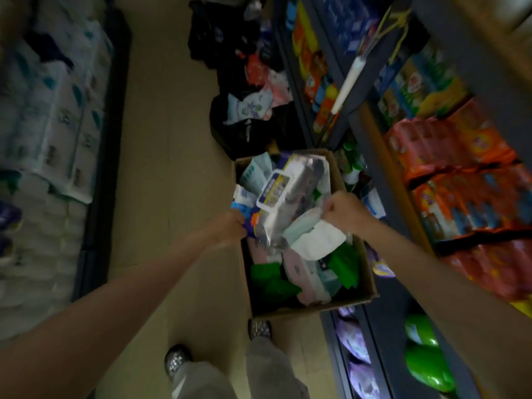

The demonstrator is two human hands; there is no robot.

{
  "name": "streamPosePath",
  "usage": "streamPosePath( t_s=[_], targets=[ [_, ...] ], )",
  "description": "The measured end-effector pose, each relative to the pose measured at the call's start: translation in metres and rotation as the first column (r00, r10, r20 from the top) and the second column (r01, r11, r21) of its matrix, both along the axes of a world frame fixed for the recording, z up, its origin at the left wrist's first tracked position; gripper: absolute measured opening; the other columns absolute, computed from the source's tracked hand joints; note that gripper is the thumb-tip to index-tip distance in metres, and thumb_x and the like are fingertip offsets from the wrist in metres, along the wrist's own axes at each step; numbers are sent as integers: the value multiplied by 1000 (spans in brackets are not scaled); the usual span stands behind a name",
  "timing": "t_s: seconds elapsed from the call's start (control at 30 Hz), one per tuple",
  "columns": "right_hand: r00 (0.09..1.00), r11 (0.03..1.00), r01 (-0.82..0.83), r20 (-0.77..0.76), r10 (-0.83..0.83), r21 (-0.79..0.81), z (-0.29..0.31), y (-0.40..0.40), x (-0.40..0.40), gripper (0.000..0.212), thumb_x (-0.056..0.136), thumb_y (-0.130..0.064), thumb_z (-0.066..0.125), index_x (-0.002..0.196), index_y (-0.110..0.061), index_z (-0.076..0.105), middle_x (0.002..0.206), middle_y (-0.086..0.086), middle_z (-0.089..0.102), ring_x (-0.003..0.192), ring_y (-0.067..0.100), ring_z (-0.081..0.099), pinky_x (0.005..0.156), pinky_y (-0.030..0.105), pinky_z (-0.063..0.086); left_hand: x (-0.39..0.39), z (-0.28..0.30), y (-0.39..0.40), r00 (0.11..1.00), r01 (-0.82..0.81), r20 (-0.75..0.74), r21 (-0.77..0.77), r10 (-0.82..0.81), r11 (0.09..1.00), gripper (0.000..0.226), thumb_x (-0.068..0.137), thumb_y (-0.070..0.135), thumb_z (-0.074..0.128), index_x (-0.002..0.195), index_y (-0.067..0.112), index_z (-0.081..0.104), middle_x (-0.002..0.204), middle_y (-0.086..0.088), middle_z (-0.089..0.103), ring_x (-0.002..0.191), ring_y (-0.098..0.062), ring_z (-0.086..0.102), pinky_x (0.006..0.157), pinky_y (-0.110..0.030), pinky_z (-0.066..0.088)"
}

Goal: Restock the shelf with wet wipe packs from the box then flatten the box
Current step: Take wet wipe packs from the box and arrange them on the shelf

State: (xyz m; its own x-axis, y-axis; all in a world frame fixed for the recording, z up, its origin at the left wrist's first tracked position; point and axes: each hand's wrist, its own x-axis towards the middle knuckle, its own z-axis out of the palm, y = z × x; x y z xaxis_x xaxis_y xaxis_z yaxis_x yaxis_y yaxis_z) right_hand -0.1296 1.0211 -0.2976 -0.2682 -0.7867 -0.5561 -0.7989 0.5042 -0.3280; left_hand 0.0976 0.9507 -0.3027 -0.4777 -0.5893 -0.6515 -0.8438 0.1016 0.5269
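At frame centre, our left hand [230, 226] grips the silver wet wipe pack with a white lid [288, 194] by its lower-left end, above the open brown cardboard box [365, 272]. Our right hand [342, 208] pinches a pale, white-flapped pack [311, 234] just right of it.

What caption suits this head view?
Both hands, left and right, lift a silver wet wipe pack from the open cardboard box.

The brown cardboard box [305, 309] holds a silver wet wipe pack [290, 197] with a blue-and-white label, green packs [270, 280] and pale pink packs [305, 283], beside orange-red packages [460, 203] on the shelf [383, 156].
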Motion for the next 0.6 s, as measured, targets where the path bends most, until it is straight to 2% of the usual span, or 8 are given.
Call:
streamPosePath(
  t_s=[0.07, 0.13, 0.23, 0.3, 0.4, 0.47, 0.53, 0.6],
  targets=[
    [982, 991, 112, 162, -98, -77, 49, -13, 7, 29, 88, -5, 55, 65, 12, 56, 65, 32, 46, 56, 27, 48, 49, 31, 34, 10, 19, -5, 999, 31, -27, -41, -32, 999, 30, 91, 10, 53, 119, 0, 54, 106, -5, 57, 93, -12, 46, 86, -21, 40],
    [944, 985, 116, 323, -68, -131, 99, -28, 32, 26, 87, -8, 59, 63, 0, 54, 55, 12, 39, 52, 14, 41, 49, 22, 29, 23, 48, -10, 996, 54, -66, -77, -60, 996, 47, 89, 8, 56, 132, -4, 42, 131, -11, 50, 103, -10, 38, 93, -21, 38],
    [879, 962, 55, 471, 80, -266, 170, -49, 82, 28, 88, -8, 58, 62, -5, 50, 52, 0, 29, 39, 5, 32, 45, 20, 25, 56, 95, -13, 985, 96, -118, -204, -122, 974, 75, 84, 1, 62, 143, 0, 16, 145, 3, 21, 124, -6, 28, 92, -4, 29],
    [841, 926, 1, 502, 204, -377, 213, -61, 120, 32, 87, -5, 58, 56, -8, 51, 50, -2, 32, 33, 1, 31, 41, 17, 25, 90, 116, -22, 991, 74, -81, -300, -102, 951, 91, 80, 15, 70, 147, 8, 10, 155, -3, 12, 141, -16, 21, 111, -18, 20],
    [801, 804, -266, 343, 491, -532, 278, -76, 189, 27, 86, -5, 59, 60, -9, 56, 52, -3, 40, 38, 0, 33, 43, 15, 26, 156, 152, -34, 999, 33, -20, -420, -45, 907, 99, 74, 34, 74, 148, 16, 10, 156, -4, 12, 144, -24, 16, 119, -37, 16],
    [720, 658, -451, 189, 668, -603, 325, -80, 241, 22, 86, -6, 60, 64, -7, 59, 54, -4, 41, 45, 0, 34, 50, 15, 27, 214, 188, -37, 997, -49, -76, -554, 8, 831, 102, 61, 54, 68, 145, 21, 22, 151, -3, 26, 140, -26, 25, 116, -44, 22],
    [615, 502, -578, 61, 786, -643, 374, -85, 288, 19, 87, -9, 60, 69, -6, 61, 59, -3, 46, 51, 1, 38, 54, 13, 30, 281, 230, -37, 982, -136, -187, -771, -17, 622, 103, 54, 69, 62, 141, 26, 30, 145, 2, 37, 134, -27, 36, 111, -49, 30],
    [540, 365, -648, -65, 839, -669, 423, -87, 330, 18, 89, -13, 59, 74, -3, 62, 65, 4, 50, 55, 6, 42, 55, 13, 32, 342, 283, -31, 960, -212, -270, -878, -78, 428, 116, 52, 80, 59, 145, 29, 12, 150, 24, 10, 141, -13, 21, 117, -36, 17]
  ],
)
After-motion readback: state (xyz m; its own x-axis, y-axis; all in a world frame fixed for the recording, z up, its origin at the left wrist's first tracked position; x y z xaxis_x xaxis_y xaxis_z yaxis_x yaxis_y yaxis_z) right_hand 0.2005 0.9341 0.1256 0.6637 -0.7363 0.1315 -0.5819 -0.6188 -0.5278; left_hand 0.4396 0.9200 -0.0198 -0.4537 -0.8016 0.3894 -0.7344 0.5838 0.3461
